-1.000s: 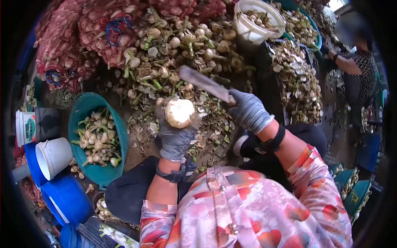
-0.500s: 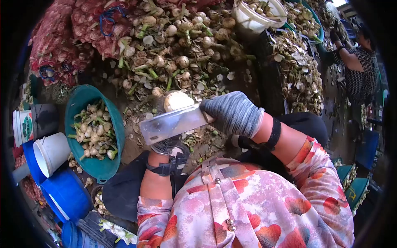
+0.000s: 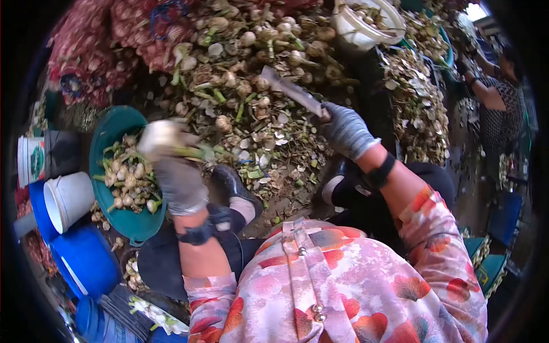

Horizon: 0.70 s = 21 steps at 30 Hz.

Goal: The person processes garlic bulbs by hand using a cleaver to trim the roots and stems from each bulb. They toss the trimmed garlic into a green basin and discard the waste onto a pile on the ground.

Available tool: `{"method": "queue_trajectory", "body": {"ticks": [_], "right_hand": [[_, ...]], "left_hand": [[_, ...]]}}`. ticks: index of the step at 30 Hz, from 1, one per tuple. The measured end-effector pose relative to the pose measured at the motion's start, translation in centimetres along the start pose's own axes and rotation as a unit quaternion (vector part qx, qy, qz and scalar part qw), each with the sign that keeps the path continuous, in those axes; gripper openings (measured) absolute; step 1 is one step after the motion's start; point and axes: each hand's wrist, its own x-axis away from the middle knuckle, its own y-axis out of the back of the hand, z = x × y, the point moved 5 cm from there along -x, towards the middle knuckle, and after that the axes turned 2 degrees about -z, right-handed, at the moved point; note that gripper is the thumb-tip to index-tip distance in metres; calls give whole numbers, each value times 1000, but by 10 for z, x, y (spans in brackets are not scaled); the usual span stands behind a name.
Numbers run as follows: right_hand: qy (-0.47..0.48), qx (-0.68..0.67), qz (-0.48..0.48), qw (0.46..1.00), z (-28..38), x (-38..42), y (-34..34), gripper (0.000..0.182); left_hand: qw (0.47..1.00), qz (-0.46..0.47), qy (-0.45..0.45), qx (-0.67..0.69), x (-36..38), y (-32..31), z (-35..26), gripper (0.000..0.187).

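Observation:
My left hand [image 3: 178,186], in a grey glove and smeared by motion, holds a white garlic bulb [image 3: 160,140] with a green stem. It is over the right side of the green basin [image 3: 117,119], which has trimmed garlic bulbs [image 3: 130,177] in it. My right hand [image 3: 347,130], gloved too, is closed round the handle of a wide-bladed knife [image 3: 294,91]. The blade points up and to the left, above the pile of garlic [image 3: 229,80] on the ground.
Red net sacks of garlic [image 3: 86,51] lie at the upper left. White and blue buckets [image 3: 88,266] stand at the left. A white bucket [image 3: 366,34] is at the top, beside heaped peelings [image 3: 414,103]. Another person [image 3: 497,103] works at the far right.
My left hand has moved left with the bulb, from under the blade to the basin's edge. My right hand has moved up and right, and the knife is now apart from the bulb.

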Motion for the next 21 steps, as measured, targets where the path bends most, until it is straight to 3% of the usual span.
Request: {"method": "queue_trajectory", "body": {"ticks": [1, 2, 3, 5, 6, 7, 8, 9, 13, 15, 16, 19, 20, 21], "right_hand": [[-46, -89, -25, 995, 1, 2, 4, 21], [-25, -117, -53, 991, 6, 3, 7, 15], [-8, -139, -71, 988, 13, 4, 11, 19], [-51, -211, -42, 975, 16, 5, 8, 24], [-49, -212, -40, 975, 21, 5, 11, 24], [-45, -192, -24, 980, 27, 7, 14, 24], [-43, -172, -8, 984, 29, 8, 13, 25], [-44, -172, -7, 984, 28, 7, 12, 25], [-64, -207, 0, 976, 18, 2, 11, 30], [-74, -209, 5, 975, 16, 0, 12, 31], [-81, -197, 18, 977, 14, -2, 11, 30], [-84, -185, 19, 979, 18, 0, 12, 30], [-77, -164, 23, 983, 13, -1, 5, 31], [-59, -121, 46, 990, 9, -1, 0, 35]], "left_hand": [[995, -89, -30, 36, -17, 26, -18, 55], [939, -86, -5, 334, -32, 68, -10, 60], [908, -260, -20, 327, -34, 70, -20, 63], [879, -355, 6, 319, -48, 125, 13, 53], [971, -229, -20, 70, -78, 200, 75, 49], [970, -132, -105, -173, -102, 267, 133, 45], [960, -246, -19, -133, -83, 187, 121, 47], [952, -245, 23, -181, -82, 156, 143, 49], [889, -72, 99, -441, -79, 139, 276, 61], [726, 30, 249, -640, -70, 104, 254, 80], [667, 45, 199, -716, -70, 97, 253, 80], [628, 102, 151, -756, -77, 80, 254, 75], [678, 107, 187, -703, -76, 79, 261, 67], [678, 111, 186, -702, -73, 74, 265, 67]]}}
